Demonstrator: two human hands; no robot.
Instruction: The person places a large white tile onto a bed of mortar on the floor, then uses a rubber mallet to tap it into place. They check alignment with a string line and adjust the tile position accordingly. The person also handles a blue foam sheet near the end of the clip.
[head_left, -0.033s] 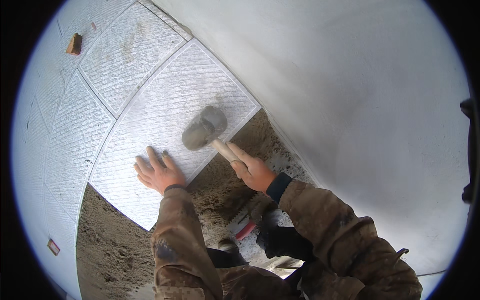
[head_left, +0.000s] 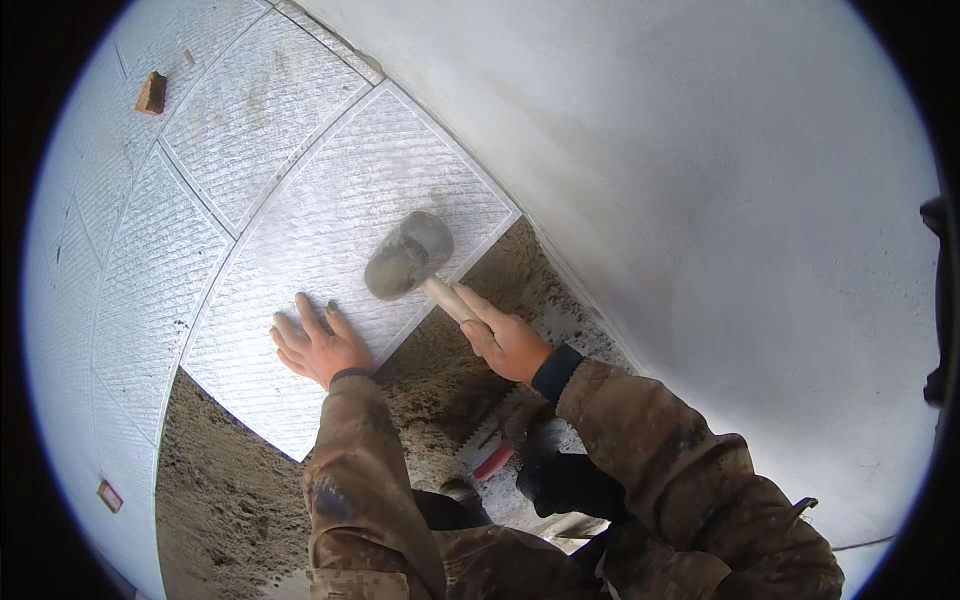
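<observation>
My right hand (head_left: 508, 345) is wrapped round the pale wooden handle of a rubber mallet (head_left: 408, 256). Its dark grey head is over the textured light-grey tile (head_left: 310, 215); whether it touches the surface I cannot tell. My left hand (head_left: 325, 347) lies flat on the same tile near its front edge, fingers spread. Along the tile's near edge, a bed of brown sand or mortar (head_left: 225, 480) shows. By my feet lies a notched trowel (head_left: 493, 458) with a red handle, partly hidden.
More textured tiles (head_left: 150, 270) spread to the left and far side. On them sit a broken brick piece (head_left: 151, 93) and a small red-edged box (head_left: 109, 496). A pale smooth wall (head_left: 700, 180) runs along the right, close to the tile's edge.
Almost nothing differs. The view has shifted very slightly; both hands and the mallet stay in the same places on and over the tile.
</observation>
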